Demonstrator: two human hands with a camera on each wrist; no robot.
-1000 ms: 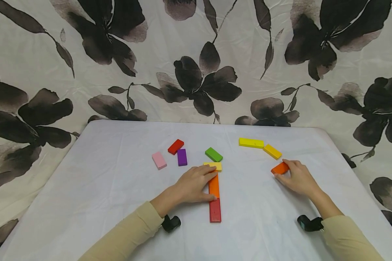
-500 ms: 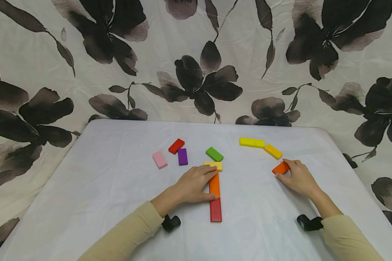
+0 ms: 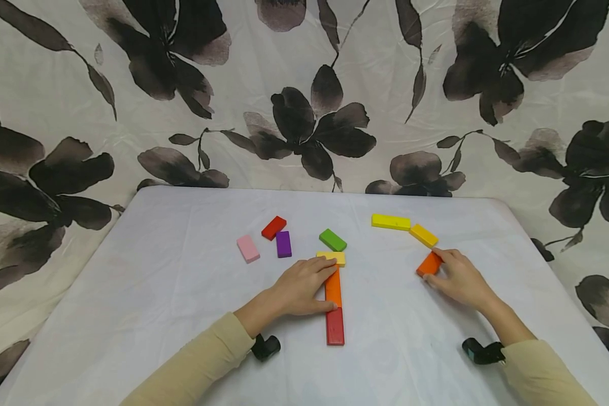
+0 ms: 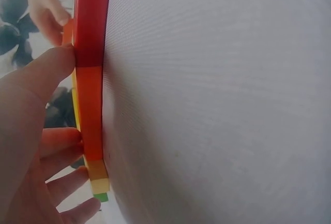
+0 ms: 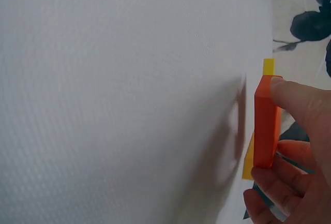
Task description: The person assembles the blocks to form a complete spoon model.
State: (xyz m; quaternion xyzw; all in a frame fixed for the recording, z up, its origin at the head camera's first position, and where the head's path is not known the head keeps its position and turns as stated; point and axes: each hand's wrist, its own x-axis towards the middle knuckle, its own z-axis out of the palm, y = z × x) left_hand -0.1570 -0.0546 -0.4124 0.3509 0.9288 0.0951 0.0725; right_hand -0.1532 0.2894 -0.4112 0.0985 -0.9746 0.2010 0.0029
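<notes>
In the head view my left hand (image 3: 304, 288) rests on a row of wooden blocks. Its thumb touches where the orange block (image 3: 333, 290) meets the red block (image 3: 335, 330), and its fingertips lie by the pale yellow block (image 3: 339, 258) across the row's far end. The left wrist view shows these fingers loosely spread along the row's top edge. On the right, my right hand (image 3: 462, 280) pinches an orange-red block (image 5: 265, 125) between thumb and fingers. A gap separates this block from its shadow on the white cloth in the right wrist view.
A green block (image 3: 332, 240) lies just beyond the row. Pink (image 3: 248, 249), purple (image 3: 283, 244) and bright red (image 3: 274, 228) blocks lie back left. A long yellow block (image 3: 391, 222) and a shorter amber block (image 3: 423, 235) lie back right. Floral cloth (image 3: 304, 124) hangs behind the table.
My right hand has shifted slightly left, and the orange-red block in its fingers has turned to a steeper angle. The left hand and the row have stayed put.
</notes>
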